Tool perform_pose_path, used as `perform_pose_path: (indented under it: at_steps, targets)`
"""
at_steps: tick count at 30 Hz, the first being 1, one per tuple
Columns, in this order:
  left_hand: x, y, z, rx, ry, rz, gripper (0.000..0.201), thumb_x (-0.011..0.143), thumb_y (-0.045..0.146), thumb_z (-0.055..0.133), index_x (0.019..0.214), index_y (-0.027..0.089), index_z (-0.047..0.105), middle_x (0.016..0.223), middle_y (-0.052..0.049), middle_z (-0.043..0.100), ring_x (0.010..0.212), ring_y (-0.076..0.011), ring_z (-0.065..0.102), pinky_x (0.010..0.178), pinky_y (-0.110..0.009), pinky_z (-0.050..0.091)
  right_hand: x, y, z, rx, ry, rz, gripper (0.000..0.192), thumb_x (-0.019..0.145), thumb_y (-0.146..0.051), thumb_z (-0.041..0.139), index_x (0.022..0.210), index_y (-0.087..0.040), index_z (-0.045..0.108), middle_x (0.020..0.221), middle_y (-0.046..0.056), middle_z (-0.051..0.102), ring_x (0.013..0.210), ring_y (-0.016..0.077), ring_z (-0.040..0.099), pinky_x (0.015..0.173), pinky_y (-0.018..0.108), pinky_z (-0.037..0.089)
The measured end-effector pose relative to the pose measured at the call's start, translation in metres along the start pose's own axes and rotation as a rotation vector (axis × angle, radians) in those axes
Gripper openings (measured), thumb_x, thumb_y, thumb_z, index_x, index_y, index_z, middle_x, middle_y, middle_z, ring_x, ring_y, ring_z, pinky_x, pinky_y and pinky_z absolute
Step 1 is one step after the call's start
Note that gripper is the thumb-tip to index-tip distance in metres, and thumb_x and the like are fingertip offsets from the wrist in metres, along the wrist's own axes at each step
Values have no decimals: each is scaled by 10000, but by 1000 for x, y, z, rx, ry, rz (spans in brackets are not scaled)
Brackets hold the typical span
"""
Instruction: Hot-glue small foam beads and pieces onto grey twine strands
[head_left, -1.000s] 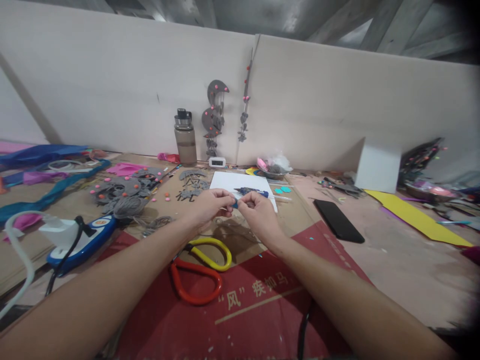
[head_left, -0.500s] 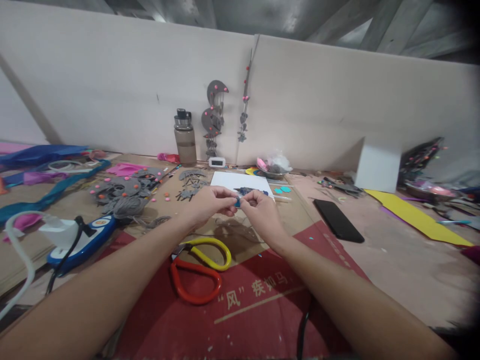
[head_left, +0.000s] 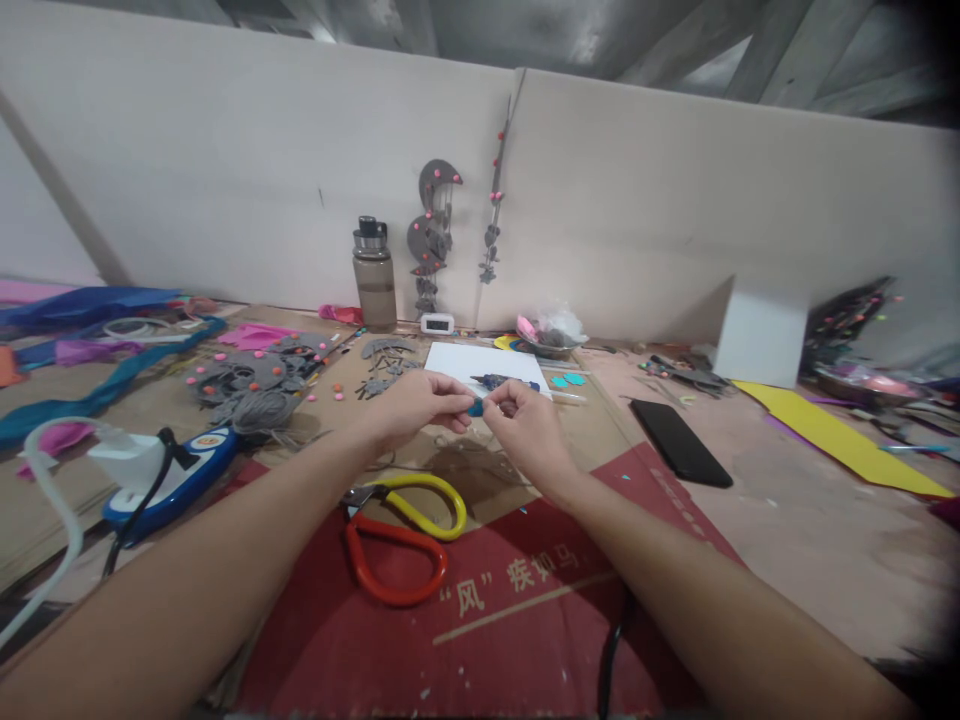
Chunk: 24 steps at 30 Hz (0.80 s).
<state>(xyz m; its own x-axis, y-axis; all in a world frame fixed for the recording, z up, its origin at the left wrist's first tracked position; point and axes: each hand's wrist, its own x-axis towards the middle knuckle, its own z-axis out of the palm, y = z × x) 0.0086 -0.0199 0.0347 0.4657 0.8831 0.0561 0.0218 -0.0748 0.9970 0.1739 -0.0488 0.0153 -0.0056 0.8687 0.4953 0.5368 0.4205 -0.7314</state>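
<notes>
My left hand point(head_left: 424, 405) pinches a small teal piece point(head_left: 475, 408) at thumb and fingertips. Close on its right, my right hand point(head_left: 531, 425) is closed in a pinch; whatever lies between its fingertips is too small to name. Just beyond the hands, a dark blue tool with a pointed tip point(head_left: 508, 383) rests on a white sheet point(head_left: 457, 357). Teal cut-outs point(head_left: 574, 379) lie to the right of that sheet. Nearer to me are large scissors point(head_left: 405, 540) with one yellow and one red handle, lying on the cardboard point(head_left: 525, 640).
A bottle point(head_left: 374, 280) and a small digital clock point(head_left: 437, 323) stand against the back panel. Grey cut-outs with pink dots point(head_left: 255, 372) and a blue power strip point(head_left: 187, 475) are at left. A black phone point(head_left: 679, 442) and yellow sheet point(head_left: 840, 435) lie at right.
The fingertips have parted slightly, and the right hand has shifted a little to the right. The whole view has moved slightly; the scissors and other things lie as before.
</notes>
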Motion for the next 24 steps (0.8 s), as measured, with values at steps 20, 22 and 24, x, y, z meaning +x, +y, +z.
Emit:
perform_pose_path:
  at_steps: [20, 22, 24]
  targets:
    - [-5, 7, 6, 571, 104, 159, 257, 754, 362, 562, 820, 174, 723, 574, -5, 610, 455, -90, 479, 452, -197, 345, 3, -1, -8, -246, -48, -210, 78, 737, -183, 508, 716, -186, 583, 699, 15, 609, 671, 145, 528, 625, 252, 359]
    - [-5, 7, 7, 539, 75, 134, 239, 738, 329, 580, 851, 168, 716, 588, -12, 627, 472, -99, 519, 476, -202, 384, 3, 0, -8, -275, -52, -235, 80, 748, -180, 505, 720, -187, 580, 711, 19, 615, 680, 147, 535, 632, 254, 359]
    - [-6, 6, 9, 508, 77, 118, 206, 720, 292, 594, 824, 157, 710, 574, -18, 633, 495, -112, 557, 499, -208, 411, 3, 1, -7, -305, -61, -249, 78, 750, -174, 505, 716, -190, 573, 712, 19, 611, 678, 147, 531, 631, 255, 356]
